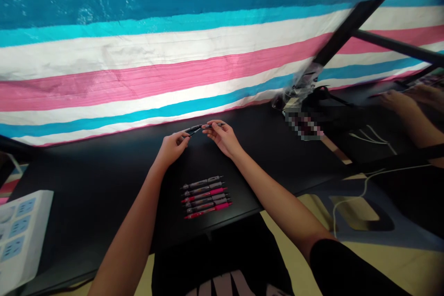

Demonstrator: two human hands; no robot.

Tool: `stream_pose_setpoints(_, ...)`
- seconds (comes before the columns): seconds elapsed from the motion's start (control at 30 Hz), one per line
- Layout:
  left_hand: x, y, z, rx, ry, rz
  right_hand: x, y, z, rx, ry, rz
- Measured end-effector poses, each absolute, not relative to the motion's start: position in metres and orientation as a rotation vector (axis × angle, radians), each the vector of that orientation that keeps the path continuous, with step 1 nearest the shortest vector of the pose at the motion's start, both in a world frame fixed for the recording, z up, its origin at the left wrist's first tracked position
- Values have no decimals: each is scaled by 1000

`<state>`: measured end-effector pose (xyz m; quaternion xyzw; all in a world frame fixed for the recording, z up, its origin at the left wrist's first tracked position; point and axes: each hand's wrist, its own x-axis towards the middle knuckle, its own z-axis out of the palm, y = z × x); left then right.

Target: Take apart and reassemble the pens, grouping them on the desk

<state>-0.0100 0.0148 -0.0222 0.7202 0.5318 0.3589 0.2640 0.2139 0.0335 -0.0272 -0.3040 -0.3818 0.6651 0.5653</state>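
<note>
My left hand (pixel 175 145) is closed around dark, slim pen pieces (pixel 193 128) that point to the right. My right hand (pixel 224 138) pinches a short dark pen piece (pixel 212 125) between thumb and fingers, its other fingers loosely curled. The two hands are close together above the far part of the black table, and the pieces' ends nearly meet; whether they touch, I cannot tell. Nearer to me lies a row of several pens, side by side: grey-and-black ones such as the rearmost pen (pixel 202 182), and red ones such as the front pen (pixel 208 211).
A white power strip (pixel 26 240) sits at the left of the black table (pixel 104 185). Right of my hands are a clear plastic bag (pixel 305 85) and white cables (pixel 373 136). A striped sheet (pixel 173 62) hangs behind. Another person's hands (pixel 398 101) work at far right.
</note>
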Motion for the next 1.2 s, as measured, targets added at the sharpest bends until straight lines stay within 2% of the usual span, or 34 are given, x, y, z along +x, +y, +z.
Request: stream_pose_setpoints(1.2, -9, 17, -23, 2125, 1425, 1050, 216, 43, -37, -707, -731, 1771)
